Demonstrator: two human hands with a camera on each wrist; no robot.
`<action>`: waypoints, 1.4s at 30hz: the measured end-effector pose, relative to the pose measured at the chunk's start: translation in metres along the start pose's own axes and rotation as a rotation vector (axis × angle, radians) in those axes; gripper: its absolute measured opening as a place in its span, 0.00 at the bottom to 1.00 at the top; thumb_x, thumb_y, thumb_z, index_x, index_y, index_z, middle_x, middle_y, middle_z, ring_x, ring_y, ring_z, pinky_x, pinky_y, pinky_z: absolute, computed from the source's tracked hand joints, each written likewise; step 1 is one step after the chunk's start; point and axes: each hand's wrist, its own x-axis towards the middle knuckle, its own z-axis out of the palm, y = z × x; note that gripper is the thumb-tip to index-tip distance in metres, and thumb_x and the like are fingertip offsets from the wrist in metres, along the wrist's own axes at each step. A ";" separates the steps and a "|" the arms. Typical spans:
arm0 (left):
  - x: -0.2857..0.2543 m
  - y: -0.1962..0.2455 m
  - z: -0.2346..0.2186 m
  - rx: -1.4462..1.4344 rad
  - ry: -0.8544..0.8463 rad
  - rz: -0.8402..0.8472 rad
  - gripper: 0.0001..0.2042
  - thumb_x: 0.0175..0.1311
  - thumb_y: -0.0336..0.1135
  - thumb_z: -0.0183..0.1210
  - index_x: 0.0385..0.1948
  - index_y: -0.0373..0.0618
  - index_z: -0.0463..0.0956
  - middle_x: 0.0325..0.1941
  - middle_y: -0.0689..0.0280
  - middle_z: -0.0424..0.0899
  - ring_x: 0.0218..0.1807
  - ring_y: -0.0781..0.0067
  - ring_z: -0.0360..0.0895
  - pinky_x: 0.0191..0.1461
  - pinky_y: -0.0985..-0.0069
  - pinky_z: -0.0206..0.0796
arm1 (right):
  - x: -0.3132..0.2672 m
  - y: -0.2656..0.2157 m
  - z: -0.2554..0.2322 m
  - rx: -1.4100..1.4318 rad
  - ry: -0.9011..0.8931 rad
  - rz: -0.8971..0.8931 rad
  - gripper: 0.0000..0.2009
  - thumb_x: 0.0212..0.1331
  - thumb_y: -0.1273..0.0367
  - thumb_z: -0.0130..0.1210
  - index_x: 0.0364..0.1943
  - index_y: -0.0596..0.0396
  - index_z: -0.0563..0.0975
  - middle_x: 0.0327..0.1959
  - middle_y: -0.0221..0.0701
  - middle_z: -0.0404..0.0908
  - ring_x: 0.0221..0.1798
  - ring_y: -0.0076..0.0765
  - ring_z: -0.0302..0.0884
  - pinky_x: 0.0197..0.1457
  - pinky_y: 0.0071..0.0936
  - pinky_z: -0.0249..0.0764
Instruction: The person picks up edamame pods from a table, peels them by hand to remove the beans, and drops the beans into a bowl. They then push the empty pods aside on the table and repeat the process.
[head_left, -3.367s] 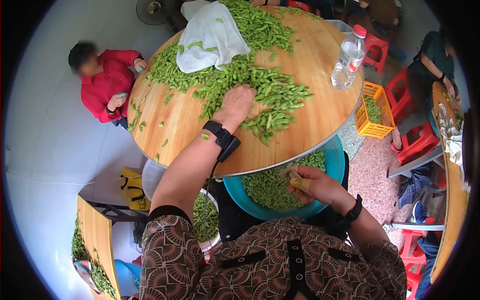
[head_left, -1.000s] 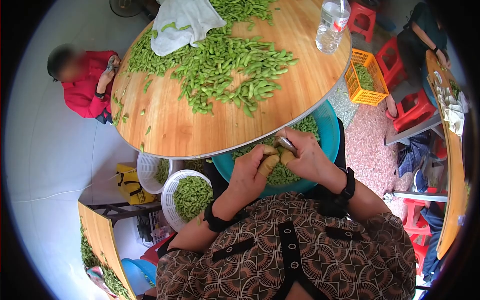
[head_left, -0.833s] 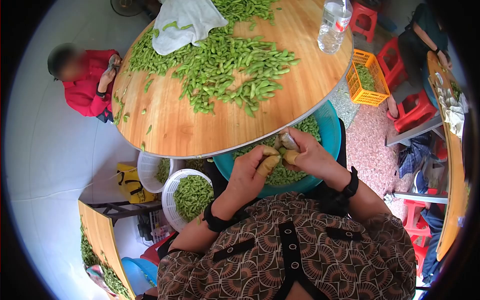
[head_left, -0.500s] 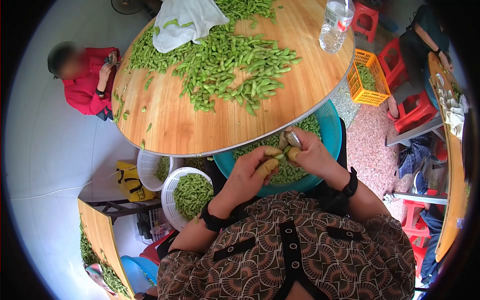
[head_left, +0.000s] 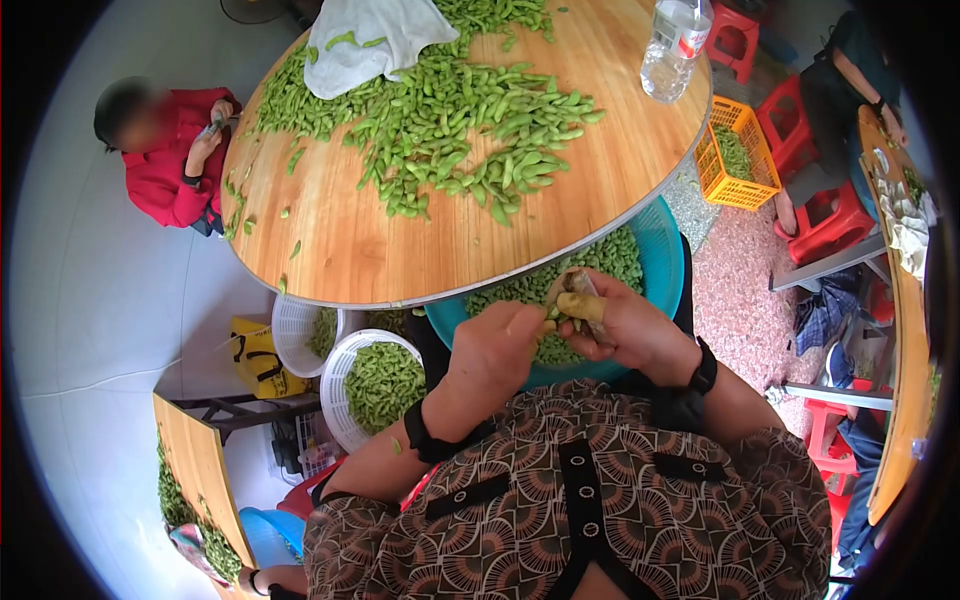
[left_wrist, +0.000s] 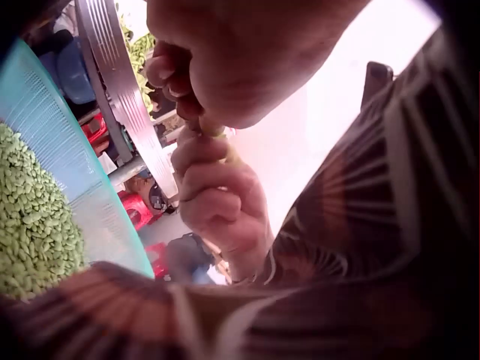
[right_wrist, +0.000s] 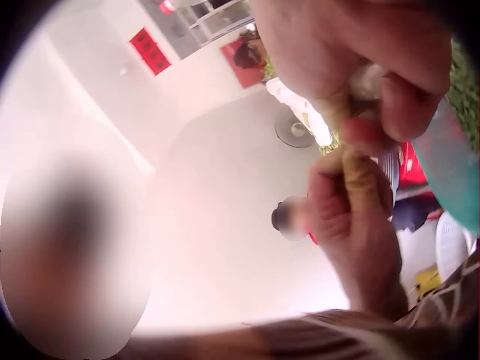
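Note:
Both hands meet over the teal basket [head_left: 672, 265] of shelled green beans [head_left: 612, 262], just below the table edge. With its fingers curled, my left hand [head_left: 490, 350] pinches a green edamame pod [head_left: 552, 316], mostly covered by fingertips. My right hand [head_left: 640, 325] holds a shiny silvery piece [head_left: 592, 308] under its thumb, tips close against the pod; its kind cannot be told. A yellowish cover [head_left: 578, 304] wraps the right thumb, and another yellowish cover [right_wrist: 361, 178] shows on the left hand in the right wrist view. Whole edamame pods [head_left: 450, 125] lie heaped on the round table [head_left: 330, 240].
A white cloth [head_left: 370, 45] lies on the heap, and a water bottle [head_left: 672, 55] stands at the table's right. Two white baskets [head_left: 340, 400] stand low on the left. An orange crate [head_left: 742, 192] is on the floor at right. Someone in red [head_left: 170, 180] sits at left.
My left hand has come back from the heap on the table to meet the right over the basket. Just now the left has turned knuckles-up and the right thumb has rolled over the silvery piece.

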 end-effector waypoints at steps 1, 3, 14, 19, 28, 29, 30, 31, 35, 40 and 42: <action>0.000 0.000 -0.001 0.000 0.000 -0.001 0.05 0.55 0.25 0.59 0.32 0.41 0.75 0.25 0.59 0.76 0.28 0.56 0.76 0.28 0.70 0.68 | 0.001 0.000 -0.001 0.006 0.007 0.024 0.07 0.64 0.67 0.53 0.40 0.52 0.70 0.27 0.29 0.73 0.16 0.18 0.63 0.13 0.16 0.49; 0.000 0.000 -0.004 0.095 -0.147 0.116 0.06 0.50 0.25 0.60 0.29 0.42 0.73 0.23 0.61 0.73 0.26 0.58 0.75 0.28 0.66 0.67 | 0.003 0.001 -0.003 0.012 0.014 0.049 0.07 0.63 0.67 0.53 0.39 0.53 0.69 0.26 0.29 0.72 0.16 0.19 0.63 0.13 0.17 0.49; 0.004 0.003 -0.015 0.125 -0.134 0.084 0.06 0.50 0.28 0.62 0.27 0.42 0.73 0.22 0.61 0.74 0.25 0.58 0.75 0.26 0.66 0.67 | 0.002 -0.001 -0.003 -0.305 -0.002 0.013 0.07 0.58 0.73 0.53 0.39 0.55 0.70 0.24 0.28 0.71 0.20 0.19 0.64 0.18 0.18 0.58; -0.003 0.004 -0.080 0.484 -0.397 -0.313 0.08 0.53 0.35 0.64 0.28 0.43 0.77 0.24 0.59 0.77 0.27 0.58 0.77 0.28 0.64 0.68 | 0.000 0.011 -0.035 -0.903 0.022 -0.208 0.10 0.60 0.70 0.51 0.44 0.56 0.70 0.28 0.30 0.75 0.23 0.26 0.76 0.24 0.24 0.69; 0.108 -0.061 -0.026 0.419 -0.057 -0.209 0.09 0.58 0.36 0.59 0.33 0.40 0.77 0.35 0.55 0.79 0.37 0.48 0.77 0.40 0.59 0.70 | -0.004 -0.021 -0.005 -0.549 0.039 0.148 0.13 0.69 0.62 0.44 0.52 0.51 0.70 0.29 0.28 0.74 0.19 0.21 0.71 0.19 0.17 0.60; 0.112 -0.072 -0.017 0.415 -0.052 -0.200 0.09 0.58 0.36 0.59 0.33 0.40 0.77 0.35 0.55 0.79 0.37 0.48 0.77 0.40 0.59 0.70 | -0.004 -0.023 -0.006 -0.505 0.024 0.131 0.13 0.69 0.62 0.43 0.52 0.51 0.69 0.30 0.27 0.73 0.16 0.18 0.66 0.18 0.15 0.56; 0.118 -0.077 -0.010 0.451 -0.076 -0.171 0.08 0.58 0.36 0.59 0.33 0.41 0.77 0.35 0.55 0.79 0.37 0.48 0.77 0.40 0.59 0.71 | -0.006 -0.026 -0.006 -0.508 0.032 0.125 0.13 0.69 0.62 0.43 0.52 0.51 0.69 0.30 0.27 0.73 0.16 0.18 0.66 0.18 0.15 0.56; 0.120 -0.081 -0.004 0.486 -0.103 -0.144 0.08 0.58 0.36 0.59 0.33 0.41 0.77 0.35 0.56 0.79 0.36 0.49 0.77 0.40 0.59 0.71 | -0.009 -0.029 -0.005 -0.526 0.030 0.055 0.13 0.70 0.62 0.43 0.52 0.51 0.70 0.30 0.27 0.73 0.16 0.17 0.63 0.17 0.16 0.56; 0.114 -0.081 -0.002 0.452 -0.032 -0.070 0.08 0.58 0.35 0.59 0.34 0.41 0.75 0.36 0.57 0.80 0.37 0.49 0.78 0.40 0.58 0.70 | -0.013 -0.035 -0.003 -0.496 0.028 -0.114 0.11 0.70 0.64 0.43 0.52 0.50 0.69 0.27 0.26 0.73 0.16 0.16 0.61 0.18 0.16 0.55; 0.101 -0.041 -0.028 0.003 0.025 -0.281 0.06 0.63 0.28 0.57 0.38 0.40 0.73 0.34 0.56 0.81 0.32 0.62 0.80 0.35 0.72 0.71 | 0.005 -0.035 0.004 -0.344 0.023 -0.310 0.09 0.70 0.68 0.42 0.51 0.51 0.68 0.26 0.26 0.72 0.17 0.17 0.62 0.18 0.16 0.57; 0.087 -0.030 -0.028 -0.146 -0.004 -0.289 0.08 0.66 0.26 0.54 0.44 0.40 0.74 0.32 0.61 0.82 0.31 0.76 0.79 0.35 0.80 0.69 | 0.006 -0.037 0.012 -0.259 0.039 -0.335 0.08 0.70 0.69 0.42 0.50 0.51 0.67 0.26 0.26 0.72 0.18 0.17 0.63 0.18 0.16 0.57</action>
